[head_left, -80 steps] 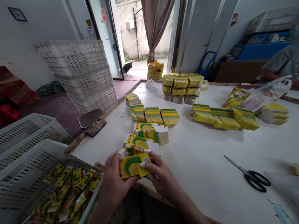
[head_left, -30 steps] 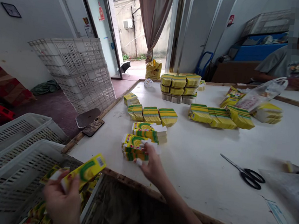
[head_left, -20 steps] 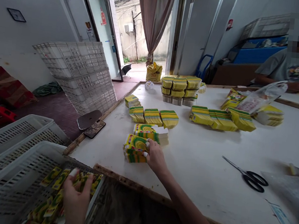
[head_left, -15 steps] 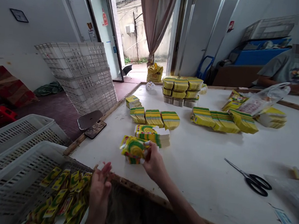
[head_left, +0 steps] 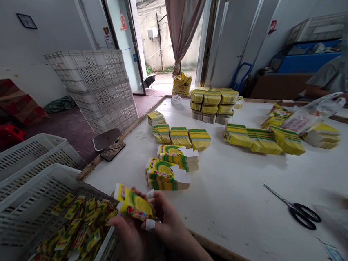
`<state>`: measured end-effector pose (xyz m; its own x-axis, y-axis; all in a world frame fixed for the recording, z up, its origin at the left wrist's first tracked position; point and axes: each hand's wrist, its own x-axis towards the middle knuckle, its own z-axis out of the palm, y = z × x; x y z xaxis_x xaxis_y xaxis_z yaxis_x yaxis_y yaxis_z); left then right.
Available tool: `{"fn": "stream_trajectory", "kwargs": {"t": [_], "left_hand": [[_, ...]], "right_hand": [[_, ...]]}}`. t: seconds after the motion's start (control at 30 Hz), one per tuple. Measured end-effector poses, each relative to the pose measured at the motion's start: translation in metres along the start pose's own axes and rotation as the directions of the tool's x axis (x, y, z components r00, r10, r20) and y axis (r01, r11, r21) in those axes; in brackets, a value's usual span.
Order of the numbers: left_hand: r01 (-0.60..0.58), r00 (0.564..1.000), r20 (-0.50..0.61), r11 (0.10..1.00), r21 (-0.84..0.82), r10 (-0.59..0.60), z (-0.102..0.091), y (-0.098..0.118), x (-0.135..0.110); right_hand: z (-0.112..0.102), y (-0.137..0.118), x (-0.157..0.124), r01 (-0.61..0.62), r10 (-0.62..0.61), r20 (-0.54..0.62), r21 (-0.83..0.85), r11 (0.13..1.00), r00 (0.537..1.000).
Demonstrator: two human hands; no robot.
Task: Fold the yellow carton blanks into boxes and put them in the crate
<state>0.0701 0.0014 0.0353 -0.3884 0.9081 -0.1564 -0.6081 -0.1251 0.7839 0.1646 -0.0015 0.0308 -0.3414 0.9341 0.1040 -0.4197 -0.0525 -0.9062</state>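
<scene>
A yellow and green printed carton (head_left: 134, 204) is held between both my hands at the table's front edge. My left hand (head_left: 131, 235) grips it from below and the left, thumb at its near corner. On its right end my right hand (head_left: 165, 220) closes, with white wraps on thumb and a finger. Just beyond lie two stacks of flat cartons, the nearer stack (head_left: 166, 175) and the farther stack (head_left: 177, 155). Below left, a white plastic crate (head_left: 46, 179) holds many folded cartons (head_left: 75, 227).
Bundled carton stacks stand on the white table (head_left: 233, 185), in a row (head_left: 181, 137), a pile (head_left: 211, 105) and another row (head_left: 262, 139). Black-handled scissors (head_left: 303, 214) lie at right. A phone (head_left: 113, 150) rests on the left edge. Another person (head_left: 336, 76) sits far right.
My right hand has brought a carton from the nearer stack down and left to the table edge. My left hand, open before, has come up and taken hold of it too.
</scene>
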Motion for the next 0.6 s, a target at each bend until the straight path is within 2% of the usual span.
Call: {"fn": "stream_trajectory", "kwargs": {"t": [0.1,0.17,0.23,0.37,0.5,0.53,0.6], "left_hand": [[0.154,0.986,-0.048,0.984,-0.087,-0.158,-0.003,-0.005,-0.004],[0.129,0.99,-0.041,0.99,-0.063,-0.131,-0.001,-0.006,-0.005],[0.055,0.998,-0.024,0.998,-0.038,-0.056,0.0,-0.006,-0.004],[-0.033,0.997,-0.076,0.999,0.008,0.033,-0.001,-0.006,-0.005],[-0.037,0.995,-0.095,0.998,0.05,0.042,-0.003,-0.005,-0.005],[-0.04,0.995,-0.084,0.998,0.057,0.044,-0.004,-0.004,-0.003],[-0.059,0.996,-0.064,0.996,0.069,0.063,-0.005,0.0,0.002]], "right_hand": [[-0.001,-0.008,0.002,-0.008,-0.003,0.043,0.244,0.97,0.999],[-0.002,-0.014,0.003,-0.003,-0.004,0.025,0.288,0.958,1.0],[-0.005,-0.017,0.003,0.011,-0.001,-0.034,0.29,0.957,0.999],[-0.011,-0.013,0.003,0.01,0.045,-0.2,0.268,0.963,0.979],[-0.016,-0.003,0.006,-0.008,0.068,-0.267,0.217,0.976,0.961],[-0.017,-0.002,0.006,0.008,0.04,-0.283,0.164,0.986,0.958],[-0.022,-0.002,0.006,0.061,-0.077,-0.295,-0.064,0.996,0.952]]}}
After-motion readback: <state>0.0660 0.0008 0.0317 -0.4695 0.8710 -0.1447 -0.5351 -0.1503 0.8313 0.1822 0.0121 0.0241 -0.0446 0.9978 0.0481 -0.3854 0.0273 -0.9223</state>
